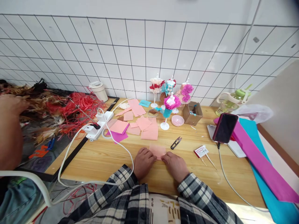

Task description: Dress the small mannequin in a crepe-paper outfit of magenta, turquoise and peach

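A small sheet of pink crepe paper [157, 150] lies flat on the wooden table in front of me, with a narrow fold along its near edge. My left hand [144, 161] pinches the left end of that edge, fingers curled together. At the right end, my right hand [175, 165] grips the same fold between thumb and fingers. Thread snips [176, 142] rest just beyond my right hand. Several pink paper pieces [149, 129] are spread farther back, near a magenta sheet [118, 137].
Small dress-form stands [164, 125] with paper ruffles stand at the back, beside a pink bowl [177, 120] and a cardboard box [192, 113]. A power strip [99, 126] with looping cables lies left. Rightward are a phone [225, 128] and paper rolls [263, 158]. Another person's arm [10, 133] is far left.
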Demonstrator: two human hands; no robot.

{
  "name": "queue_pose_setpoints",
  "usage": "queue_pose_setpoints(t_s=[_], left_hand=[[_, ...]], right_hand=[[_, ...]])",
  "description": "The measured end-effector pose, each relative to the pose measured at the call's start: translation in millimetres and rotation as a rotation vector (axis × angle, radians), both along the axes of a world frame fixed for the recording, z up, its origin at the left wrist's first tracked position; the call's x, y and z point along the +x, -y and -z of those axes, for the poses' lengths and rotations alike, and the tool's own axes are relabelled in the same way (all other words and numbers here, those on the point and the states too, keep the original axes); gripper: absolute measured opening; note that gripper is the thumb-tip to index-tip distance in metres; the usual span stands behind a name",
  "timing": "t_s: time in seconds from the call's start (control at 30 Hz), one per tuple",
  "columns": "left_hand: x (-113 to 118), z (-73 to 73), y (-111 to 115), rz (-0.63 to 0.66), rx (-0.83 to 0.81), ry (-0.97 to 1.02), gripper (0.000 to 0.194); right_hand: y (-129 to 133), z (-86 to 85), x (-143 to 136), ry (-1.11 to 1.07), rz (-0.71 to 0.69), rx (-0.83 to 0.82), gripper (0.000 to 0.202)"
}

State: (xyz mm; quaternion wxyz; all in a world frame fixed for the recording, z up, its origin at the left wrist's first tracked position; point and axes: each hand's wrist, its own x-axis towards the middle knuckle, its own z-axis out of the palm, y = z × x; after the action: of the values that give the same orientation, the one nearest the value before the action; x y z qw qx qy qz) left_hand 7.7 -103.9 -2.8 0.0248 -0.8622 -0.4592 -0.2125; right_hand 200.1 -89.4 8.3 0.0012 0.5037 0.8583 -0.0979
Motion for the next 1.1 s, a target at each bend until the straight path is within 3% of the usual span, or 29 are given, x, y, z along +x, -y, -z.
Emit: queue_pose_setpoints(t_s=[0.2,0.9,1.1], left_hand=[[0.5,0.1,0.1,-0.04,-0.008,0.002,0.014],[-2.0,2.2,2.7,-0.068,-0.046,0.012,0.011],[-1.0,-0.5,2.7,-0.064,-0.031,0.003,0.009]], right_hand=[[1.2,-1.7,-0.5,0.026,0.042,-0.006,0.025],[-0.3,0.3,0.7,0.017,-0.018,-0.007,0.026],[1.5,0.8,2.0,-0.033,-0.058,0.097,0.022]])
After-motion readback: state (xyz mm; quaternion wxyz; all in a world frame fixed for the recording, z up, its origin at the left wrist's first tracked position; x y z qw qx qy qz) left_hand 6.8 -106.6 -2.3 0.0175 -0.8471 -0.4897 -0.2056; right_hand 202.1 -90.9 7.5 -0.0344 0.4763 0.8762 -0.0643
